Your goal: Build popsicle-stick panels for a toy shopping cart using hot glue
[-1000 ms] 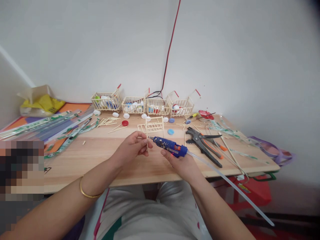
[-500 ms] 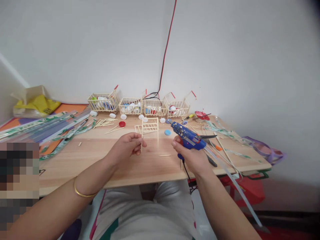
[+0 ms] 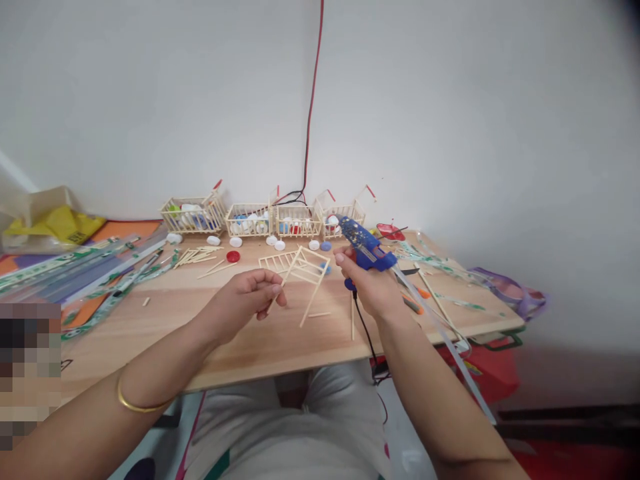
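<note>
Between thumb and fingers, my left hand (image 3: pixel 253 298) pinches one leg of a small wooden stick frame (image 3: pixel 317 283), which is tilted above the table. My right hand (image 3: pixel 367 283) is wrapped round a blue hot glue gun (image 3: pixel 364 242), its speckled nozzle pointing up and left; a long clear glue stick (image 3: pixel 440 333) trails from its back. Behind the held frame, a ladder-like stick panel (image 3: pixel 274 262) lies on the wood. A loose short stick (image 3: pixel 320 315) rests below the frame. The blue bottle cap (image 3: pixel 325 269) is partly hidden behind the frame.
Several stick-built carts (image 3: pixel 194 217) filled with bottle caps line the wall. Loose sticks (image 3: pixel 197 256) and a red cap (image 3: pixel 233 256) lie at left centre. Plastic-wrapped glue sticks (image 3: pixel 75 267) cover the left side; a black cord (image 3: pixel 367 333) hangs from the glue gun.
The stick frame has gone from upright to leaning right in my left hand. My right hand has raised the glue gun slightly. The whole view has shifted a little.
</note>
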`<move>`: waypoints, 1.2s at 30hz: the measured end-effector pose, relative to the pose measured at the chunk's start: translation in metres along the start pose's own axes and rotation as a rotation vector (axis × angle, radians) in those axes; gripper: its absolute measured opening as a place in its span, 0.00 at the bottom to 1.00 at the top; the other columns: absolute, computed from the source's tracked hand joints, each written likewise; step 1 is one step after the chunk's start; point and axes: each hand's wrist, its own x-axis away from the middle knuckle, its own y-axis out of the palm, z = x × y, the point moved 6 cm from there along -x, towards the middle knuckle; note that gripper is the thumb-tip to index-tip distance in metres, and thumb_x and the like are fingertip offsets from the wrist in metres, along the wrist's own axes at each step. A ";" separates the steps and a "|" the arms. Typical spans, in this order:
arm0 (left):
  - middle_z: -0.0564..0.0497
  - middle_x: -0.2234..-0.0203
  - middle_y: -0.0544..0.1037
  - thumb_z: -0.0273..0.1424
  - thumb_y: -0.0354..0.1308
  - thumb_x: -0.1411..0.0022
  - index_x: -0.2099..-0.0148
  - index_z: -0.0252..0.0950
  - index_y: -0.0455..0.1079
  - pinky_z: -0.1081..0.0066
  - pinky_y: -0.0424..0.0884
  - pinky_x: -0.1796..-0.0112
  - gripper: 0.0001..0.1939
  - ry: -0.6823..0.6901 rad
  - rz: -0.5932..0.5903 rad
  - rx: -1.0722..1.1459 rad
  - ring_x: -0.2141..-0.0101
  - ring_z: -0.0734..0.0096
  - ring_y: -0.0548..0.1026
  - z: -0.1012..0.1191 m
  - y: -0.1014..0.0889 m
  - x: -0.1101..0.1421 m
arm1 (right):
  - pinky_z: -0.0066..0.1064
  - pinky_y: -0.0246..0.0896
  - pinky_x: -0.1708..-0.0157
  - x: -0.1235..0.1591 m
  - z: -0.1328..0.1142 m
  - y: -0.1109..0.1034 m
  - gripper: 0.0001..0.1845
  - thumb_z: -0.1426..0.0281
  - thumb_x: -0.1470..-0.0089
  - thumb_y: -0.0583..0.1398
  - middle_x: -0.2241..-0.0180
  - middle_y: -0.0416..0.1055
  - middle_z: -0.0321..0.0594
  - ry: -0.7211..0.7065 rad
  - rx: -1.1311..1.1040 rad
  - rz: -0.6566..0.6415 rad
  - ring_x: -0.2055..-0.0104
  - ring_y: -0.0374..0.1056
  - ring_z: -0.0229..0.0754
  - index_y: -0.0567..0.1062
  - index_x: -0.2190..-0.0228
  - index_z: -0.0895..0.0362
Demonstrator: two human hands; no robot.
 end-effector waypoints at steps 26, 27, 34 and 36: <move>0.51 0.76 0.77 0.32 0.67 0.54 0.65 0.32 0.70 0.77 0.67 0.76 0.14 -0.294 -0.185 0.184 0.79 0.79 0.71 -0.012 0.033 0.007 | 0.28 0.58 0.75 -0.007 -0.003 -0.005 0.17 0.56 0.58 0.64 0.72 0.68 0.34 0.015 -0.156 -0.146 0.75 0.61 0.34 0.72 0.70 0.56; 0.52 0.77 0.77 0.32 0.67 0.54 0.66 0.32 0.70 0.77 0.66 0.77 0.13 -0.279 -0.157 0.176 0.80 0.80 0.70 -0.012 0.032 0.007 | 0.29 0.59 0.74 -0.005 -0.004 -0.008 0.17 0.56 0.56 0.64 0.71 0.69 0.35 -0.001 -0.124 -0.125 0.74 0.62 0.34 0.72 0.69 0.56; 0.55 0.80 0.74 0.31 0.64 0.51 0.69 0.32 0.69 0.77 0.67 0.77 0.08 -0.073 0.057 0.056 0.80 0.79 0.70 -0.003 0.019 0.007 | 0.31 0.59 0.73 0.040 -0.013 -0.028 0.15 0.56 0.53 0.63 0.75 0.67 0.34 -0.097 0.291 -0.103 0.73 0.64 0.39 0.70 0.74 0.55; 0.56 0.81 0.74 0.30 0.63 0.50 0.69 0.32 0.69 0.77 0.67 0.77 0.07 -0.047 0.081 0.037 0.81 0.79 0.70 0.000 0.019 0.009 | 0.30 0.59 0.71 0.056 -0.014 -0.022 0.13 0.58 0.53 0.62 0.75 0.67 0.34 -0.120 0.329 -0.184 0.72 0.65 0.39 0.69 0.74 0.55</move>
